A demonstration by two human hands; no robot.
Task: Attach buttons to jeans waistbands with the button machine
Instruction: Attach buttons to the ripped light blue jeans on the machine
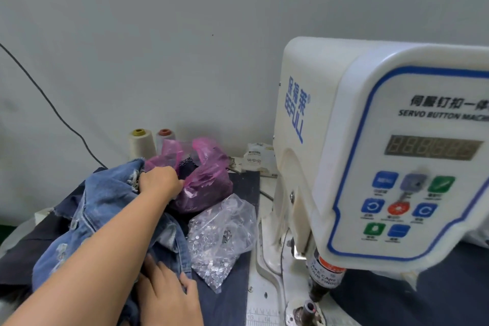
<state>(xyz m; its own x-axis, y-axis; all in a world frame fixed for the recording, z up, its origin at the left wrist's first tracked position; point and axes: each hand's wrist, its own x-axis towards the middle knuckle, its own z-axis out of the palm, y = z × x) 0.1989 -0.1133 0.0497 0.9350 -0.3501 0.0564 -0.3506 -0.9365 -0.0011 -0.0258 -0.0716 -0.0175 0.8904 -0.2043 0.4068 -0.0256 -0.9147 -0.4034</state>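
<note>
Starting at the far left of the frame, I see one thin black cable running down the grey wall toward the table. Below it, in the lower left, lies one heap of light blue jeans, frayed and distressed, on top of a darker navy cloth that covers the table. My left hand reaches across that heap into the middle of the frame, fingers curled down at the edge where the denim meets a pink plastic bag; I cannot tell whether it is gripping the denim or the bag. My right hand sits at the bottom centre, fingers fairly straight and spread, resting on the near edge of the jeans without closing round them. Behind the pink bag, against the wall, I count two thread cones: one cream cone and one paler cone with a reddish top. Just right of my right hand lies one clear plastic bag full of small silver buttons, touching the pink bag above it. A white crumpled packet sits further back. The right half of the frame is filled by one white button machine, with one dim display and eight coloured keys on its panel, and its press head above the die at lower centre-right, well apart from the jeans.
</note>
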